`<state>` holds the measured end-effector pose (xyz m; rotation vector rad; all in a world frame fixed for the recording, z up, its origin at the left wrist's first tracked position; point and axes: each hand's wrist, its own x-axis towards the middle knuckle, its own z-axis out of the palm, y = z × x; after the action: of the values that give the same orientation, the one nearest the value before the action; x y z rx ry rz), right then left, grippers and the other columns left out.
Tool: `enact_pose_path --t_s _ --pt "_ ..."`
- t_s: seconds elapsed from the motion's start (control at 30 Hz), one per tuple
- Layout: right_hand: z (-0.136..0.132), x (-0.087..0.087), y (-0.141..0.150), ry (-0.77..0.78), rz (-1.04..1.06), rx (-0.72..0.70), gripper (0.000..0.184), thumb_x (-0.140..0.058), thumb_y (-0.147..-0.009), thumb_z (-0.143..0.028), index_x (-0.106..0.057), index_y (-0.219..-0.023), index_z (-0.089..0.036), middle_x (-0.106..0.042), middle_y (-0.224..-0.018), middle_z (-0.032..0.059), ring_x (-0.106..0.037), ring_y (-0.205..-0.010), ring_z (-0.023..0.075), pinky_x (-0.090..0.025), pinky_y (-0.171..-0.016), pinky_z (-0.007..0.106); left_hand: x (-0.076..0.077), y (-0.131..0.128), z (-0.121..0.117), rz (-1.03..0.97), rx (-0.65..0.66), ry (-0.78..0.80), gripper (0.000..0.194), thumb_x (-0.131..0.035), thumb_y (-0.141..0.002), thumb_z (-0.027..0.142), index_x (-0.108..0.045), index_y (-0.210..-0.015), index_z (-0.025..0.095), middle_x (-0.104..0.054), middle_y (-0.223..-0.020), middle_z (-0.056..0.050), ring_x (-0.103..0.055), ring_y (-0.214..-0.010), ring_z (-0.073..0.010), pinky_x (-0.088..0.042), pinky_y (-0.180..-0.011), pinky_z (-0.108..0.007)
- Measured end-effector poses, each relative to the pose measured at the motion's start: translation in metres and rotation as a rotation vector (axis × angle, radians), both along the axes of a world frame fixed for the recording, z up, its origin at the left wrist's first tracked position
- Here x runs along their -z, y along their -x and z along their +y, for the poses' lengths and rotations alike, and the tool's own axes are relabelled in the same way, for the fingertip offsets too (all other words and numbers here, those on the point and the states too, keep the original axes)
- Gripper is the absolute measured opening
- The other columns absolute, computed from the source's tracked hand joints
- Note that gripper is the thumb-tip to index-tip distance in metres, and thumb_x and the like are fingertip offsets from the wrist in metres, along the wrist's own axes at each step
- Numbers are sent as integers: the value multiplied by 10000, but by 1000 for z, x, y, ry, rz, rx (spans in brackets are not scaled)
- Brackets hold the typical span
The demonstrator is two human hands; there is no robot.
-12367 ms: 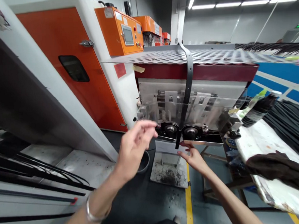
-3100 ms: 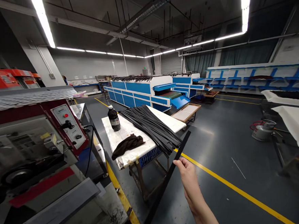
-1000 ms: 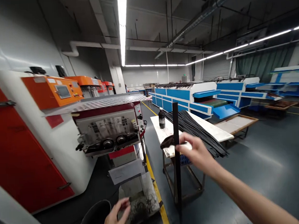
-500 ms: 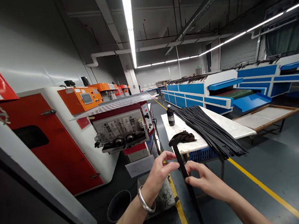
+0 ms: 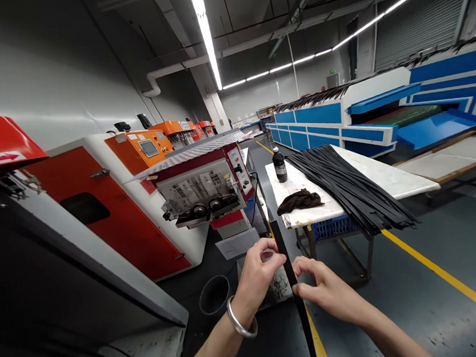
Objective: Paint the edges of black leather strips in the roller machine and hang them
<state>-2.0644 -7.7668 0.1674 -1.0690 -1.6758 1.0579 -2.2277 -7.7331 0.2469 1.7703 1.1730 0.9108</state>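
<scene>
A long, flat black strip (image 5: 300, 310) hangs in front of me, its upper end tipped slightly left and its lower end running out of view. Thumb and fingers of my left hand (image 5: 256, 272), with a silver bangle at the wrist, are closed on it near the top. Slightly lower, my right hand (image 5: 331, 289) pinches the same strip from the other side. Beyond them, a white table (image 5: 388, 176) carries a pile of similar black strips (image 5: 344, 187), a dark bottle (image 5: 280, 167) and a crumpled dark brown cloth (image 5: 300, 200).
Ahead to the left stands a small dark red machine (image 5: 200, 194) with rollers, and a dark bucket (image 5: 214, 295) is on the floor nearby. A large orange-and-white machine (image 5: 118, 214) lines the left side. Blue-and-white conveyor machines (image 5: 326, 123) stand behind the table; a blue crate (image 5: 333, 228) sits beneath it.
My view has turned, so the table and machines sit farther right. My left fingers, looser at the strip's edge before, have closed on it. The strip's top has moved clear of the cloth.
</scene>
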Motion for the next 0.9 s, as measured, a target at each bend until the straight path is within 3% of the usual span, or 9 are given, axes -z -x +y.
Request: enact_pose_path --t_s 0.33,0.6,0.9 --pt "3 2 8 21 16 -63 97 -575 -788 -195 -488 -749 -219 -536 -847 -40 -499 -846 163 -370 -796 283 6 11 1 4 -19 2 102 -574 -757 264 -613 -781 173 -625 -863 -27 -549 -861 -192 -412 -794 -289" --pt "2 0 7 76 51 -68 85 -582 -762 -199 -504 -729 -213 -547 -823 -26 -500 -820 170 -383 -778 286 1 5 -3 -109 -76 220 146 -573 -742 272 -660 -737 155 -675 -859 -43 -575 -930 -204 -432 -822 -282" --pt "0 6 4 171 65 -127 106 -570 -766 -202 -472 -725 -205 -525 -802 -22 -480 -799 162 -375 -746 277 17 10 0 -160 -88 373 201 -606 -737 317 -695 -749 137 -697 -927 -82 -601 -914 -212 -457 -807 -315"
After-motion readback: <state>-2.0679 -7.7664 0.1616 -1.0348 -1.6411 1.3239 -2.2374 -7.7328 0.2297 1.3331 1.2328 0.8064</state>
